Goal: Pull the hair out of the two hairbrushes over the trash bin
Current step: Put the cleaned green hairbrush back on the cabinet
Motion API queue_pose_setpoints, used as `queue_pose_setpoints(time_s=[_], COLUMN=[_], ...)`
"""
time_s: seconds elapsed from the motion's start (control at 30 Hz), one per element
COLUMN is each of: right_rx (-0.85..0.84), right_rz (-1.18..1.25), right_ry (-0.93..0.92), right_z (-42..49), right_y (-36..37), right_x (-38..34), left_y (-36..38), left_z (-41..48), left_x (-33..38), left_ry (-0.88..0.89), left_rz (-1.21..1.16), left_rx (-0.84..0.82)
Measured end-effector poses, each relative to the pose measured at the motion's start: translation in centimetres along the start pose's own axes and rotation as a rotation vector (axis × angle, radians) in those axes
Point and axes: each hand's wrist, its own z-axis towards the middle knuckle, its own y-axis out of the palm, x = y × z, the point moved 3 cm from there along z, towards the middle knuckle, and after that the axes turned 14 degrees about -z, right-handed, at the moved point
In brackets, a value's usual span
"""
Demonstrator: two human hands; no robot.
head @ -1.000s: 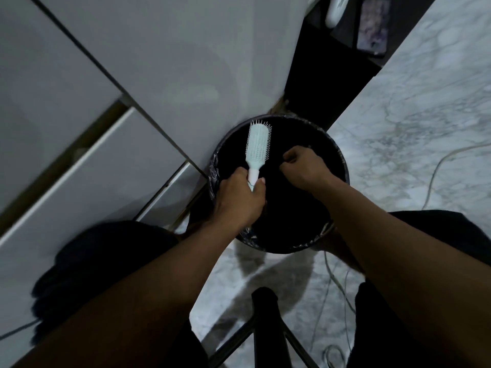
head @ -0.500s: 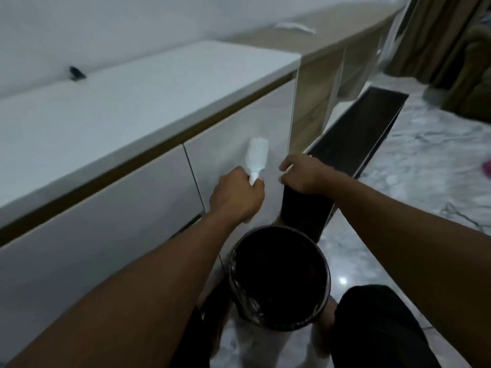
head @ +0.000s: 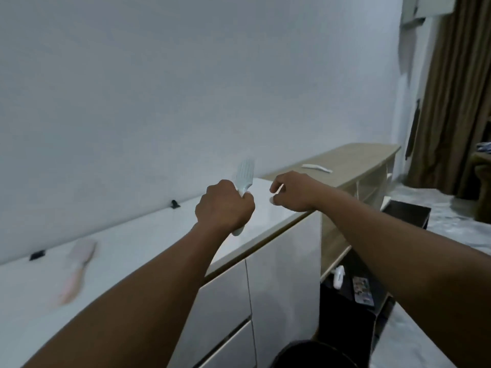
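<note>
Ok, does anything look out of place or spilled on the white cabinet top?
Nothing stands out. The pink hairbrush lies flat on the white cabinet top; the left hand holds the pale green hairbrush upright. No spill shows.

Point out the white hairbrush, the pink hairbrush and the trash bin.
white hairbrush (head: 246, 169): head view, on its bristle head above the left hand.
pink hairbrush (head: 79, 257): head view, on its blurred head, lying on the counter.
trash bin (head: 313, 354): head view, on its dark rim at the bottom edge.
</note>
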Motion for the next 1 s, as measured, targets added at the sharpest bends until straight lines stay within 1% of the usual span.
queue_pose_setpoints(time_s=[0.17, 0.4, 0.7, 1.0], right_rx=[0.014, -0.030, -0.112, -0.201], right_rz=[0.016, 0.045, 0.069, 0.083], right_ry=[-0.088, -0.195, -0.276, -0.354], right_z=[2.1, 4.6, 7.8, 10.6], right_y=[-1.6, 0.1, 5.0, 11.6], right_x=[-5.3, -11.4, -17.1, -22.2], left_y=[-5.6, -10.0, -11.7, -11.0], left_z=[1.1, 1.4, 0.6, 0.5], left_x=[-2.2, -7.3, -14.0, -20.8], left_ry=[-0.053, -0.167, -0.288, -0.380], left_rz=[0.060, 0.131, 0.181, 0.214], left_rx=[0.072, 0.150, 0.184, 0.183])
